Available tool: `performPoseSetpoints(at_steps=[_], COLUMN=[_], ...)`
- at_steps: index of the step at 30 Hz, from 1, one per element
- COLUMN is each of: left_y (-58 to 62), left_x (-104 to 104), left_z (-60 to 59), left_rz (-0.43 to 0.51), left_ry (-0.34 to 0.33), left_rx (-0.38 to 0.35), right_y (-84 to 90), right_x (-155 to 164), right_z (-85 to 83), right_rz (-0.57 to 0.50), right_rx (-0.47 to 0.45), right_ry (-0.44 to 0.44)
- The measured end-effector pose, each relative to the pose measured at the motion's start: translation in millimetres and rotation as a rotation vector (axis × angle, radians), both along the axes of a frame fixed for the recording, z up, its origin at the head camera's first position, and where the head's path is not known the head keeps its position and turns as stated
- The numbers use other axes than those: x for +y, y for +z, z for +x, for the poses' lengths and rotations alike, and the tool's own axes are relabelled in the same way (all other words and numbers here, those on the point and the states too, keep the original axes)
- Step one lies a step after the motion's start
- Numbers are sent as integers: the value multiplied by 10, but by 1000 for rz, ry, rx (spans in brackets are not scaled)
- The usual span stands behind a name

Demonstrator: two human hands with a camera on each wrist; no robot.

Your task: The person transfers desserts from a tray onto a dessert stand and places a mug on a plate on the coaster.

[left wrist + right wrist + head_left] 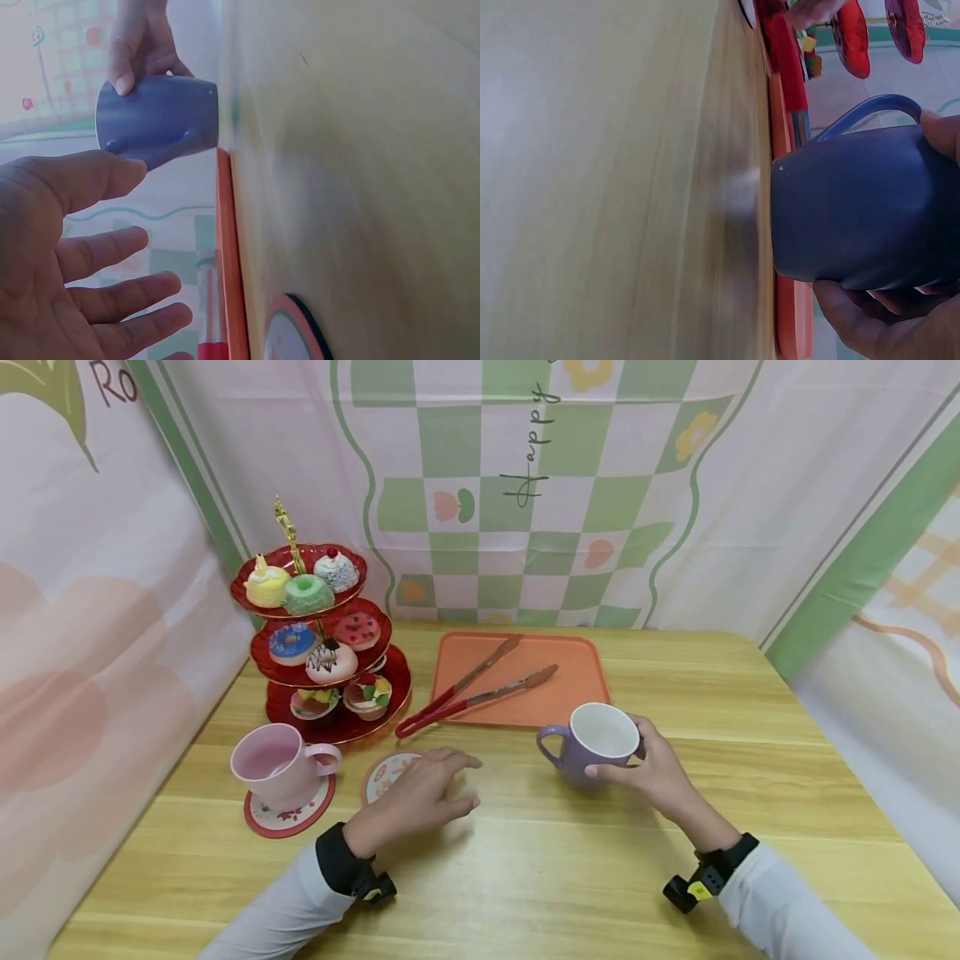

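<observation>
Wood table [570, 877] carries it all: tiered stand [322, 643] w/ cakes far left, orange tray [577, 672] behind w/ tongs [472, 693]. I see my right hand [660, 772] wrapped round the purple mug [592, 743], just off the top, handle leftward. Left hand [412, 797], fingers spread and loose, hovers over the spare coaster [386, 772], prob. steadying it; pink mug [273, 764] sits on its own.

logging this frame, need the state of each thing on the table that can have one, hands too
purple mug: upright, empty, held by right hand
pink mug: upright, standing on its coaster
second coaster: bare, partly under left hand
tongs: jaws apart, lying across tray edge
tray: flat, holds only the tongs
tiered stand: upright, cakes on all three tiers
right hand: grips purple mug
left hand: open, fingers spread, holds nothing
</observation>
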State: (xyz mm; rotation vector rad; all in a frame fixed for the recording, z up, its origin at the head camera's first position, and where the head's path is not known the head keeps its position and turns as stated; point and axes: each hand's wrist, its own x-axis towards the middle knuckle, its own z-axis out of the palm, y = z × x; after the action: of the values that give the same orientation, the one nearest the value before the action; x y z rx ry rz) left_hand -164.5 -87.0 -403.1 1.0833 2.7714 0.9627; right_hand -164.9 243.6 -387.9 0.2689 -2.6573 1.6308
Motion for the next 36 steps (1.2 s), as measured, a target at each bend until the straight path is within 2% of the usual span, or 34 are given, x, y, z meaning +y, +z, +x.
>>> performPoseSetpoints(at_steps=[8, 16, 25, 36], left_y=[20, 40, 45, 49], left_x=[52, 169, 302, 365], left_z=[17, 17, 7, 19], left_rz=[111, 281, 387, 537], left_ry=[-25, 20, 37, 43], left_rx=[-137, -310, -410, -607], right_y=[-42, -73, -50, -85], right_x=[-148, -280, -422, -486], right_z=[42, 75, 115, 125], right_rz=[-17, -32, -64, -101], right_rx=[-6, 32, 36, 40], right_ry=[53, 99, 146, 176])
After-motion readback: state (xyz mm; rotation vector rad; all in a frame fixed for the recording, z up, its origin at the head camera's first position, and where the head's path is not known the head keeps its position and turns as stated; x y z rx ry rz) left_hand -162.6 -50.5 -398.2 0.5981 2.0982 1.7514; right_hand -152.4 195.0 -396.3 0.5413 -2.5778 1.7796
